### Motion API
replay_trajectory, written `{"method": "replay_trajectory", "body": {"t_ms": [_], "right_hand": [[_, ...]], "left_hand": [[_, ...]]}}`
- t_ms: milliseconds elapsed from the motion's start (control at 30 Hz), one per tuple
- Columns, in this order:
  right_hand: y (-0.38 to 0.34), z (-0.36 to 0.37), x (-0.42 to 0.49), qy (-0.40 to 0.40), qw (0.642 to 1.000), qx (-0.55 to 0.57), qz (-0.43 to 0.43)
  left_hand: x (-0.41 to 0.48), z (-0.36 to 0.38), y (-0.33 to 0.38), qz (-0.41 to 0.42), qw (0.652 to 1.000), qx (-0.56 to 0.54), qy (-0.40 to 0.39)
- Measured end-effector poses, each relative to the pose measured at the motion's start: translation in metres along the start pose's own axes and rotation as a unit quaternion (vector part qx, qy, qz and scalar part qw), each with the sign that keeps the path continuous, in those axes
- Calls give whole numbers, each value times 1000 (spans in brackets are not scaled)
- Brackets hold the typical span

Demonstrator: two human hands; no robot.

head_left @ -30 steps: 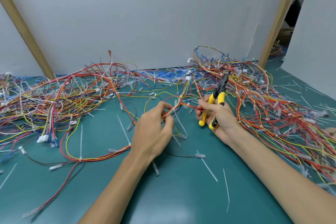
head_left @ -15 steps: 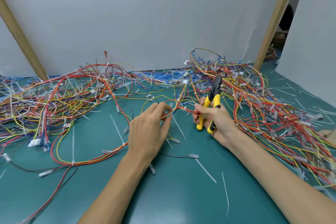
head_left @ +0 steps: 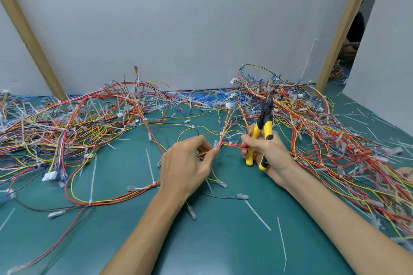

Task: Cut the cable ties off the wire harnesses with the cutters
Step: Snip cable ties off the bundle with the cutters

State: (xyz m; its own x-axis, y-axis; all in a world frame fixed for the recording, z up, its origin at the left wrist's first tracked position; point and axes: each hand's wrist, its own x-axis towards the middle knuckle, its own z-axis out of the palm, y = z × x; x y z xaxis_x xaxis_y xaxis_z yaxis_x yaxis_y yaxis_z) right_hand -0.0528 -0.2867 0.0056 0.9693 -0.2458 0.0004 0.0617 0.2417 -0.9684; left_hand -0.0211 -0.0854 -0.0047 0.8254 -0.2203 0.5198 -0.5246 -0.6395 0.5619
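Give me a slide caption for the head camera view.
Left hand pinches a wire harness while right hand grips yellow cutters above a green table.

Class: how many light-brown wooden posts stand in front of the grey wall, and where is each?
2. One light-brown wooden post slants up at the far left; the other slants at the far right. Wire heaps hide their feet; none seems hidden entirely.

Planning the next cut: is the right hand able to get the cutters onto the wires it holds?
Probably not yet: the right hand pinches the wires too, and the cutters point up, away.
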Motion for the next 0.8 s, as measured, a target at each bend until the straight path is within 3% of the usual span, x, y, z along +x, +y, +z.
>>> {"method": "replay_trajectory", "body": {"t_ms": [167,433,533,667,800], "right_hand": [[1,1,-1,-13,999,-30,-21],[-1,0,-2,-58,995,-71,-27],[-1,2,-4,-39,995,-82,-32],[1,5,-3,42,997,-53,-19],[0,4,-2,100,994,-40,-20]], "left_hand": [[-2,4,5,-19,1000,-4,-13],[9,0,-2,-136,966,-200,-95],[10,-2,-7,-98,976,-163,-108],[7,-5,-8,-25,996,-6,-86],[7,-7,-3,-41,998,17,-52]]}}
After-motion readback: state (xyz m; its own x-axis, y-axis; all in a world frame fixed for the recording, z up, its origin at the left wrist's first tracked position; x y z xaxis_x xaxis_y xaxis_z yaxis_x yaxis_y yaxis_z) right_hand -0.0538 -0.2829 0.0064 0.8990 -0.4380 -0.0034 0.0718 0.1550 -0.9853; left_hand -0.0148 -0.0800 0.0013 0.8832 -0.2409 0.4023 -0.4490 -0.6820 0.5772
